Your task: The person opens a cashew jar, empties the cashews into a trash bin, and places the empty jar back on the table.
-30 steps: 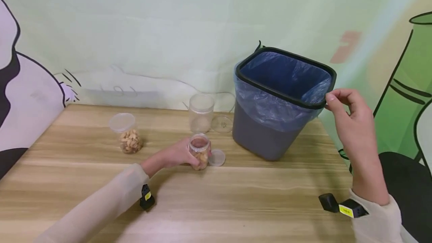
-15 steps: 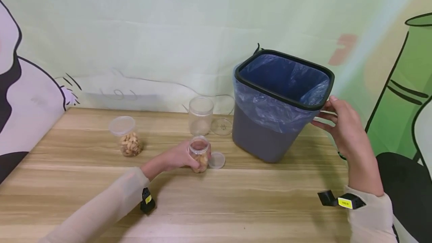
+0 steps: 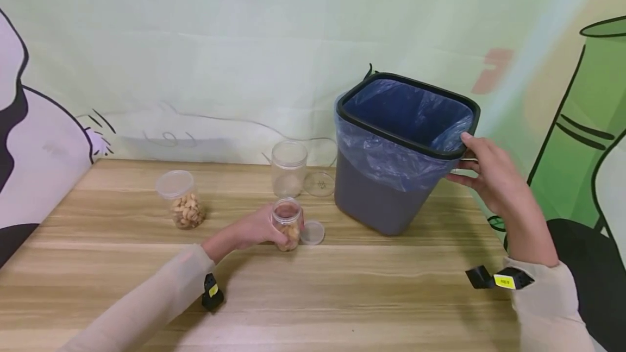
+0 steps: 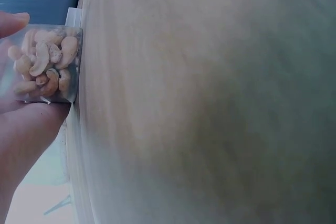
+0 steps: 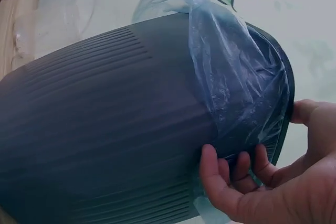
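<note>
My left hand (image 3: 261, 226) grips a small open clear jar (image 3: 287, 224) standing on the table. In the left wrist view, cashews (image 4: 44, 64) fill its lower part, with fingers on either side. My right hand (image 3: 504, 181) holds the rim of a grey trash can (image 3: 374, 194) at its right corner. The right wrist view shows the thumb at the black rim (image 5: 290, 85) and curled fingers (image 5: 218, 179) against the side below. A translucent blue trash bag (image 3: 371, 145) lines the can and folds down outside. The can stands upright on the table.
At left, another clear jar holds cashews (image 3: 188, 212), with a clear lid (image 3: 175, 184) on top. An empty clear jar (image 3: 288, 170) stands behind the left hand, beside a flat clear lid (image 3: 319, 184). A smaller lid (image 3: 312, 232) lies right of the held jar. A printed cloth backs the table.
My right hand first pinched the rim's corner, then dropped lower with its fingers on the can's side, and now its thumb is back at the rim. The left hand and jar have stayed put.
</note>
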A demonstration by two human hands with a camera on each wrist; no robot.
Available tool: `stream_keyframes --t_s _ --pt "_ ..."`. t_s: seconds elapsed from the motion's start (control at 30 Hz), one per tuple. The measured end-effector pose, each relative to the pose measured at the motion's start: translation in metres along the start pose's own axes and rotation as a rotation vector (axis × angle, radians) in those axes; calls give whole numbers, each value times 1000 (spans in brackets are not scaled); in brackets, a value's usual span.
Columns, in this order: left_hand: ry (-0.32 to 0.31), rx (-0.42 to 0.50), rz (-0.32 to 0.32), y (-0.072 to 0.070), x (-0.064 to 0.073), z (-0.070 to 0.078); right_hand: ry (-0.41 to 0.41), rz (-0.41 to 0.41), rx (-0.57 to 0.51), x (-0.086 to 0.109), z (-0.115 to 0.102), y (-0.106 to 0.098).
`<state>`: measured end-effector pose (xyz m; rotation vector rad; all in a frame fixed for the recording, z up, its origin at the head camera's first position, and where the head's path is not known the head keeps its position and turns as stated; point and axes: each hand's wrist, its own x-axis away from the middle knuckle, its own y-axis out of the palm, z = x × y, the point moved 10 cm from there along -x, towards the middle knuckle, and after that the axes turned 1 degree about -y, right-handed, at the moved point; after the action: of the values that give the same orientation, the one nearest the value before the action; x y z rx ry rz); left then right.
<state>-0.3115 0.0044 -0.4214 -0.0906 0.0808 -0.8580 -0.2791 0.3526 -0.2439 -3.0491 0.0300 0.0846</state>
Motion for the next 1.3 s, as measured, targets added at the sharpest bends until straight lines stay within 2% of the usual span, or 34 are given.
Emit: stream_keyframes --t_s 0.1,0.17,0.23,0.37,0.43,0.5,0.6,0.73,0.87,0.97,1.1,1.2,1.3 --pt "-10 -12 14 -1 0 -2 1 -46 -64 0 1 2" --pt "-30 -12 31 -1 0 -4 8 -54 -33 1 2 1" --pt "-49 -22 44 0 1 -4 29 -23 14 2 2 -3" --pt "-57 -95 81 3 3 4 71 76 31 4 3 -15" --pt "-40 -116 103 6 3 13 74 81 74 2 2 -13" --pt "-35 -119 127 10 3 26 67 48 147 0 2 -7" --pt "-23 -89 131 19 2 49 63 16 240 -2 3 0" --pt "-1 -58 133 28 0 81 73 17 187 -2 5 0" --pt "-5 -55 182 30 0 105 48 3 84 -4 2 2" --pt "-38 -35 216 30 -1 116 42 -14 45 -5 1 5" --pt "-62 11 230 32 -2 131 81 -36 47 -4 5 7" --pt "-22 -22 247 31 -3 149 93 -44 30 -4 5 4" --pt "56 -85 286 24 -3 172 67 -54 -4 -5 3 2"
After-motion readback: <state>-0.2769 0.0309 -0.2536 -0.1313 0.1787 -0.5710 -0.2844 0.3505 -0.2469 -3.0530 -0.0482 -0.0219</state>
